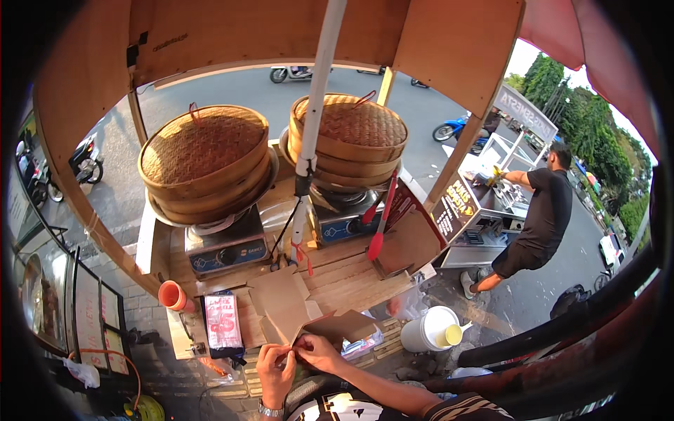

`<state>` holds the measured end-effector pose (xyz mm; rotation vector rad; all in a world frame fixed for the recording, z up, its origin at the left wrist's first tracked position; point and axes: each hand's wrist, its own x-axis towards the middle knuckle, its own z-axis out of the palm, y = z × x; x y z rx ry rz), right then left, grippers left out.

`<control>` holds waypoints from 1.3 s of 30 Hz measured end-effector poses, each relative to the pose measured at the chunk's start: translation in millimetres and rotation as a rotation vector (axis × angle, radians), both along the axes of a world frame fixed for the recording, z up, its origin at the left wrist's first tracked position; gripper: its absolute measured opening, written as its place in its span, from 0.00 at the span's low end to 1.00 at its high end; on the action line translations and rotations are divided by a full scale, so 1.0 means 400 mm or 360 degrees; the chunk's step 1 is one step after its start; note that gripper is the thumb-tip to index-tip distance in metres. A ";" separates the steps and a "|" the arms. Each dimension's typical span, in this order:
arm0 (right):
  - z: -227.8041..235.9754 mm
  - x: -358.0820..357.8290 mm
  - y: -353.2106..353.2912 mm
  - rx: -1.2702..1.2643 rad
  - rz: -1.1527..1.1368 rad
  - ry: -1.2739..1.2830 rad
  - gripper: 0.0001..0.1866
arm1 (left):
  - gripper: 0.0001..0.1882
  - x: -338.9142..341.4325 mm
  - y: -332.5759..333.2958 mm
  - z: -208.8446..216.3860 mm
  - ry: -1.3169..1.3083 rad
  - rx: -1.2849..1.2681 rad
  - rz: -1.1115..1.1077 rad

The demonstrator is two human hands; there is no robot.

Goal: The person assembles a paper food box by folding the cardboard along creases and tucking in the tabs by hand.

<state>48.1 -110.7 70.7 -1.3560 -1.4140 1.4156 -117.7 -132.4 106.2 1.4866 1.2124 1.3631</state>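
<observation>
A brown cardboard box (279, 293), partly folded with its flaps spread, is at the near edge of the wooden counter (337, 277). My left hand (276, 370), a watch on its wrist, pinches the box's near corner. Close against it, my right hand (317, 352) grips the same corner from the right, fingers curled in. The exact fold between the fingertips is too small to make out. Left of the box lie a white packet with red print (222, 319) and a stack of orange cups (175, 297).
Two bamboo steamers (203, 158) (347, 130) stand on gas stoves (228, 254) behind a white pole (316, 105). Red tongs (382, 217) lean by a brown tray (411, 238). A white bucket (423, 331) stands right. Another person (547, 203) works at a neighbouring cart.
</observation>
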 end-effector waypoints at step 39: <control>0.022 0.705 0.267 0.1059 -0.0424 -0.2162 0.16 | 0.09 -0.125 0.001 -0.096 -0.0274 -0.0334 0.0218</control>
